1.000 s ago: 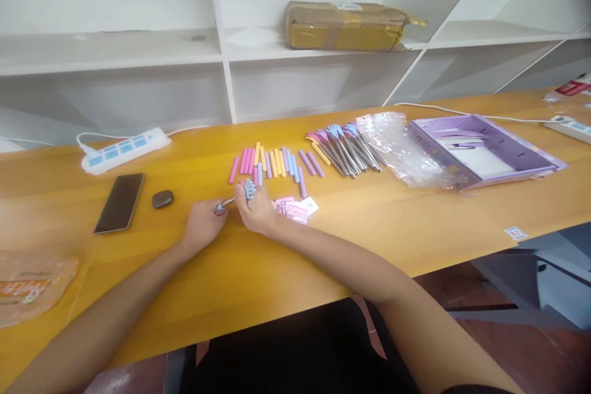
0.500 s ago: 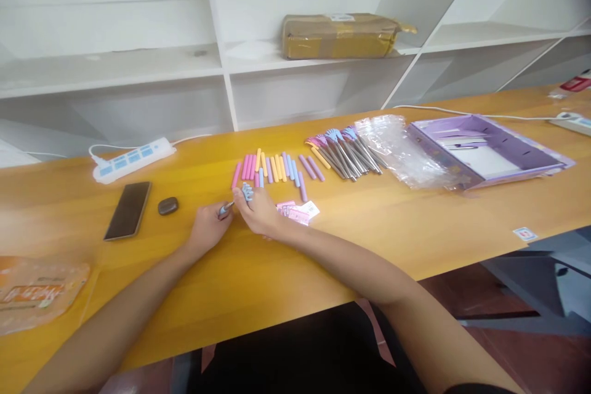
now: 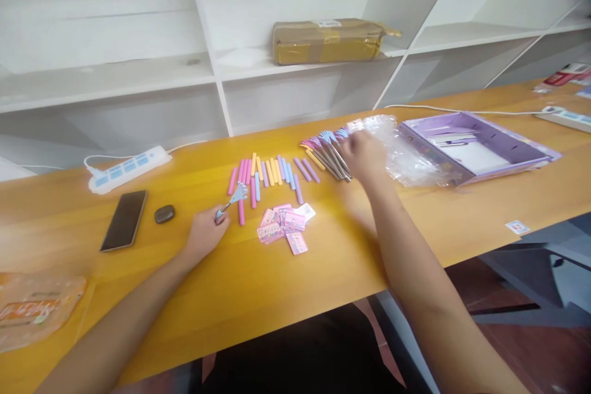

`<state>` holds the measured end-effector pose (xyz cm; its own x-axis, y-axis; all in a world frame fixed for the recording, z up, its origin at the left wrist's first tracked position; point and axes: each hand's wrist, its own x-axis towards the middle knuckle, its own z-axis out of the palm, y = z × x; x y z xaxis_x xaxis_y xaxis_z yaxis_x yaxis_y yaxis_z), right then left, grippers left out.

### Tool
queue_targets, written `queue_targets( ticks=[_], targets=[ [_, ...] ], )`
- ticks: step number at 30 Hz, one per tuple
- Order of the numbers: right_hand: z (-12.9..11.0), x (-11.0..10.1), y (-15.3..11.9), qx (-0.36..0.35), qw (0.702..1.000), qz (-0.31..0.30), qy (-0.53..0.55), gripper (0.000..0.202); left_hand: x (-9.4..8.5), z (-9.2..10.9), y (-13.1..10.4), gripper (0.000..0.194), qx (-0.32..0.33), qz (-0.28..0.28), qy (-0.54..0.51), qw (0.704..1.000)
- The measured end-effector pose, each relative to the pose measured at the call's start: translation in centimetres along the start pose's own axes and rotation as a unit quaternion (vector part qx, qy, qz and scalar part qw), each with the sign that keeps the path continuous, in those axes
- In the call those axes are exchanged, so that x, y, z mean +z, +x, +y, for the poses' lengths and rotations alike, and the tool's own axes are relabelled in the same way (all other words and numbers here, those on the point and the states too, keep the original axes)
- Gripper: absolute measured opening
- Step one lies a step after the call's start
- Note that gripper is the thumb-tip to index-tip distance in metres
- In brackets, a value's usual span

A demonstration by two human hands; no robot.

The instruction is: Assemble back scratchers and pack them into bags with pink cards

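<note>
My left hand (image 3: pixel 209 232) is closed around the handle of a blue back scratcher (image 3: pixel 237 192), whose hand-shaped head points up and to the right. My right hand (image 3: pixel 367 157), smeared by motion, is over the right side of a pile of back scratchers (image 3: pixel 330 157) with metal rods and blue, pink and purple heads. Its fingers are too blurred to show whether they grip one. Pink, yellow, purple and blue tubes (image 3: pixel 272 171) lie between the hands. In front of them are several small pink printed cards (image 3: pixel 294 221), loosely overlapping.
Clear plastic bags (image 3: pixel 410 157) lie beside a purple box (image 3: pixel 498 163) at the right. To the left are a phone (image 3: pixel 124 220), a small black case (image 3: pixel 164 214), a power strip (image 3: pixel 130 169) and an orange package (image 3: pixel 41 305). A cardboard box (image 3: pixel 327 43) sits on the shelf behind.
My right hand has left the blue back scratcher and moved right to the pile. My left hand still holds the scratcher. The pink cards and a pink tube have come into full view.
</note>
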<state>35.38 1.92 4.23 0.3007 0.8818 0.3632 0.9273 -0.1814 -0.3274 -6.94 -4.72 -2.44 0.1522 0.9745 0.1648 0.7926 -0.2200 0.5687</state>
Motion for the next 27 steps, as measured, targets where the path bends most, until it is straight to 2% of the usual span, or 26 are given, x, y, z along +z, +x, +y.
queue_targets(
  ticks=[2,4,7,14,19,27],
  targets=[
    [5.1,-0.6,0.9,0.114,0.991,0.044,-0.046,0.022,0.1,-0.1,0.0,0.032,0.003,-0.004,0.006,1.0],
    [9.1,-0.6,1.0,0.2,0.975,0.05,-0.078,0.032,0.2,-0.2,0.0,0.032,0.004,-0.001,0.017,1.0],
    [12.4,0.3,0.8,0.248,0.964,0.013,-0.091,0.048,0.3,-0.2,0.1,0.032,0.009,-0.001,0.031,0.999],
    [13.4,2.1,1.6,0.254,0.962,-0.009,-0.097,0.04,0.3,-0.4,0.0,0.032,0.038,-0.007,0.036,0.999],
    [13.5,2.7,1.4,0.263,0.96,-0.004,-0.093,0.051,0.4,-0.5,0.0,0.033,0.038,-0.013,0.038,0.998],
    [13.7,2.5,2.1,0.287,0.955,0.026,-0.064,0.022,0.3,-0.3,-0.1,0.034,0.034,-0.016,0.03,0.999]
  ],
)
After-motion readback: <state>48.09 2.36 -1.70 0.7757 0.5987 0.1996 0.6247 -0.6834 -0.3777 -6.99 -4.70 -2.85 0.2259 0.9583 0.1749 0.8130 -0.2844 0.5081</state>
